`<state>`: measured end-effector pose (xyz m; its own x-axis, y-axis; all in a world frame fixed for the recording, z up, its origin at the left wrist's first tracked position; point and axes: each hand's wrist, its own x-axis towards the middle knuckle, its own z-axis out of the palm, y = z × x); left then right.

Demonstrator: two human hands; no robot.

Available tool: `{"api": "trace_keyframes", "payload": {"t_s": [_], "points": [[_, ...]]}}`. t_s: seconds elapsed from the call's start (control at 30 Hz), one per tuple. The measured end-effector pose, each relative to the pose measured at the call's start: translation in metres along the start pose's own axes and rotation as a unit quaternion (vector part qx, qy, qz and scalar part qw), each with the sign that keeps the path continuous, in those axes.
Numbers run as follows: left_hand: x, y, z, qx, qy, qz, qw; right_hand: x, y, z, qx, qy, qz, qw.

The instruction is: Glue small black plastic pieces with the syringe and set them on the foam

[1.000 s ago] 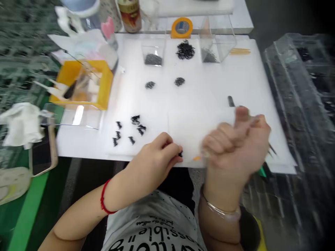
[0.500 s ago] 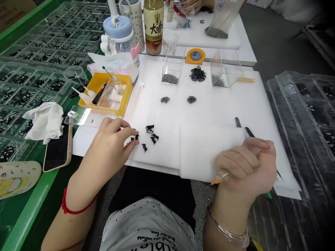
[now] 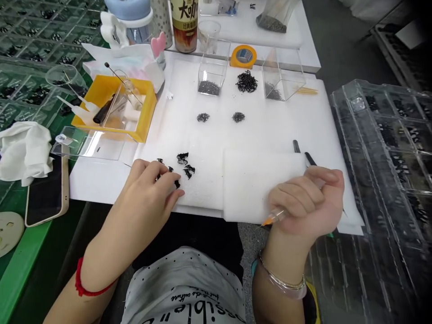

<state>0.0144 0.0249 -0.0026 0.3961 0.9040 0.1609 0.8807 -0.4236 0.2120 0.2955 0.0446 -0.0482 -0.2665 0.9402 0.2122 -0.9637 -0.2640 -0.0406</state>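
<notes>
My left hand (image 3: 148, 193) rests at the front of the white foam mat, thumb and forefinger closing round a small black piece (image 3: 177, 183) that they partly cover. Right beside it lie several more glossy black pieces (image 3: 189, 170), one of them the piece farther back (image 3: 182, 157); others are half hidden behind the fingers. My right hand (image 3: 305, 202) is curled palm-up around a clear syringe (image 3: 278, 214), whose orange needle tip points down and left. It hovers over the front edge of a smaller white foam sheet (image 3: 263, 180).
Tweezers (image 3: 308, 158) lie behind my right hand. Farther back are two small dark bead heaps (image 3: 238, 117), a pile of black sticks (image 3: 246, 81), clear boxes (image 3: 283, 85) and orange tape (image 3: 243, 56). A yellow tray (image 3: 148, 112) and a phone (image 3: 47, 193) are left; compartment trays (image 3: 381, 135) flank right.
My left hand has moved from the left-hand black pieces to the nearer one at the front. My right hand keeps its hold on the syringe. The whole view has shifted.
</notes>
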Motion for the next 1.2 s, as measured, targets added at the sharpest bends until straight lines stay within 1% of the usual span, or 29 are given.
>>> {"api": "trace_keyframes", "payload": {"t_s": [0.07, 0.13, 0.2, 0.23, 0.27, 0.3, 0.37, 0.4, 0.43, 0.47, 0.57, 0.7, 0.77, 0.8, 0.83, 0.93, 1.0, 1.07, 1.1, 1.2], "points": [[0.001, 0.003, 0.004, 0.001, 0.014, -0.008, 1.0, 0.0, -0.001, -0.001, 0.004, -0.011, 0.008, 1.0], [0.0, 0.004, 0.006, -0.028, 0.037, -0.006, 0.999, 0.0, -0.001, -0.002, 0.016, -0.012, 0.002, 1.0], [-0.002, 0.006, 0.006, -0.097, 0.06, -0.013, 0.993, 0.001, -0.001, -0.001, 0.032, -0.014, -0.005, 0.999], [-0.004, 0.009, 0.006, -0.153, 0.069, -0.026, 0.985, 0.001, -0.001, -0.001, 0.039, -0.014, -0.002, 0.999], [-0.006, 0.013, 0.005, -0.225, 0.078, -0.04, 0.971, 0.002, -0.001, 0.0, 0.047, -0.006, 0.002, 0.999], [-0.009, 0.017, 0.005, -0.307, 0.086, -0.053, 0.946, 0.002, 0.0, 0.001, 0.056, 0.0, 0.005, 0.998], [-0.013, 0.028, 0.006, -0.467, 0.099, -0.066, 0.876, 0.003, 0.001, 0.003, 0.075, 0.009, 0.014, 0.997], [-0.014, 0.033, 0.006, -0.526, 0.103, -0.067, 0.841, 0.003, 0.002, 0.003, 0.087, 0.019, 0.014, 0.996], [-0.015, 0.037, 0.008, -0.567, 0.107, -0.069, 0.814, 0.003, 0.004, 0.004, 0.101, 0.025, 0.008, 0.995], [-0.015, 0.041, 0.009, -0.591, 0.109, -0.076, 0.795, 0.002, 0.005, 0.004, 0.119, 0.028, -0.005, 0.992], [-0.013, 0.046, 0.013, -0.629, 0.111, -0.097, 0.763, 0.002, 0.009, 0.001, 0.181, 0.048, -0.054, 0.981], [-0.011, 0.047, 0.016, -0.648, 0.136, -0.098, 0.743, 0.002, 0.01, -0.003, 0.27, 0.049, -0.125, 0.954], [-0.011, 0.049, 0.017, -0.657, 0.142, -0.104, 0.733, 0.002, 0.012, 0.0, 0.306, 0.067, -0.176, 0.933], [-0.011, 0.049, 0.018, -0.662, 0.142, -0.107, 0.728, 0.001, 0.014, 0.002, 0.314, 0.085, -0.19, 0.926], [-0.011, 0.05, 0.018, -0.666, 0.141, -0.109, 0.724, 0.001, 0.016, 0.005, 0.314, 0.102, -0.192, 0.924], [-0.011, 0.052, 0.02, -0.671, 0.137, -0.101, 0.722, 0.001, 0.019, 0.011, 0.294, 0.123, -0.156, 0.935], [-0.012, 0.052, 0.02, -0.671, 0.136, -0.089, 0.724, 0.001, 0.019, 0.012, 0.319, 0.117, -0.18, 0.923], [-0.012, 0.053, 0.02, -0.669, 0.137, -0.085, 0.725, 0.001, 0.019, 0.011, 0.348, 0.131, -0.212, 0.904], [-0.012, 0.053, 0.02, -0.667, 0.138, -0.085, 0.727, 0.001, 0.018, 0.01, 0.349, 0.134, -0.214, 0.902], [-0.013, 0.055, 0.018, -0.661, 0.142, -0.088, 0.732, 0.001, 0.019, 0.011, 0.313, 0.112, -0.177, 0.926]]}}
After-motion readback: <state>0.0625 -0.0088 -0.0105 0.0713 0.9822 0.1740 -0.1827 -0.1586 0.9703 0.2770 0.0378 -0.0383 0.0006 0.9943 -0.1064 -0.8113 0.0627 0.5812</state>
